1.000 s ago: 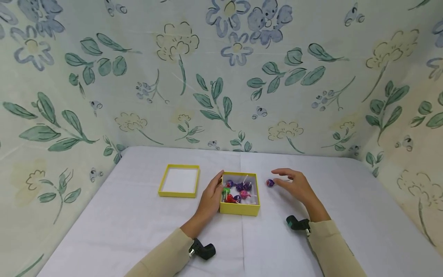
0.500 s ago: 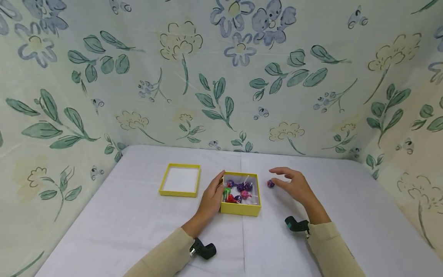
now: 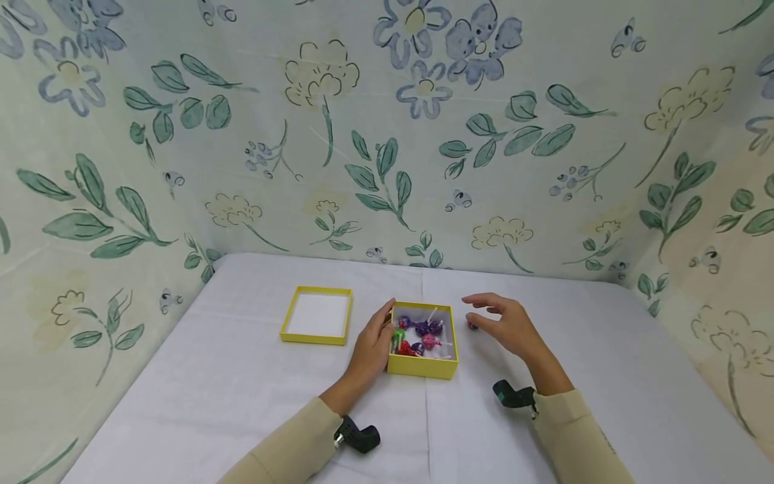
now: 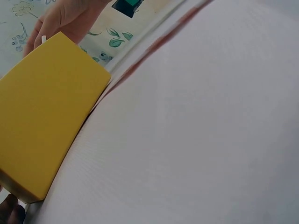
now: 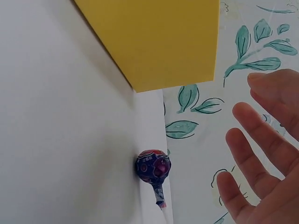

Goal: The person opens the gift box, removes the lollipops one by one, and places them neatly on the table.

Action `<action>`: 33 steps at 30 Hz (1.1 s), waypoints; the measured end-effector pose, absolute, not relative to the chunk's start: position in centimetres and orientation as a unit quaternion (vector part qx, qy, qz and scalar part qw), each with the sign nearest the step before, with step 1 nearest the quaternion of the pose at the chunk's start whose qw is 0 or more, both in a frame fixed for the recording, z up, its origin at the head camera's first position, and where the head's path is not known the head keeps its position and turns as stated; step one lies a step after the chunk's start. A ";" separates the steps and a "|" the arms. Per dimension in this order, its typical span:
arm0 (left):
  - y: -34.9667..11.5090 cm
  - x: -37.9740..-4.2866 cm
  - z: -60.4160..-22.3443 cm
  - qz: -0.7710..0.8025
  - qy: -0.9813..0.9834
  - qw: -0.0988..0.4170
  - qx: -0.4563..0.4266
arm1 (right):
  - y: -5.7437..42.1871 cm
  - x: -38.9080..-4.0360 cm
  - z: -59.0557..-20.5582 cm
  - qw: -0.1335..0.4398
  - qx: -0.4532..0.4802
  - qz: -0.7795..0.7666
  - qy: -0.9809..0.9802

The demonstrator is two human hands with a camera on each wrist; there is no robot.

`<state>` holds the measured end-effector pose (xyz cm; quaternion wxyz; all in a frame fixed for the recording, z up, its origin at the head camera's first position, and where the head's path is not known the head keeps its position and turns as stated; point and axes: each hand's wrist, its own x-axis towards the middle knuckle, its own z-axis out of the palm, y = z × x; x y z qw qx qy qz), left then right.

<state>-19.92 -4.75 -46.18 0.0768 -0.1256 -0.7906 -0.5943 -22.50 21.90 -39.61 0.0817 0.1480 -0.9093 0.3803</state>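
Lollipop (image 5: pixel 153 166) with round head in shiny blue-purple wrapper patched with red, twisted above a pale stick. Lies toward the back edge of the white cloth-covered table (image 3: pixel 242 386), mostly hidden in the head view by the widely spread right hand (image 3: pixel 508 329). Sits right of a square yellow cardboard-looking box (image 3: pixel 422 367), gripped at its left wall by the left hand (image 3: pixel 369 349) and containing more wrapped lollipops (image 3: pixel 422 329).
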 end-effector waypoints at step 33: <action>-4.9 -19.8 -46.2 -0.592 -0.791 0.084 -0.130 | 17.6 -22.6 -36.8 0.035 0.234 0.340 -0.910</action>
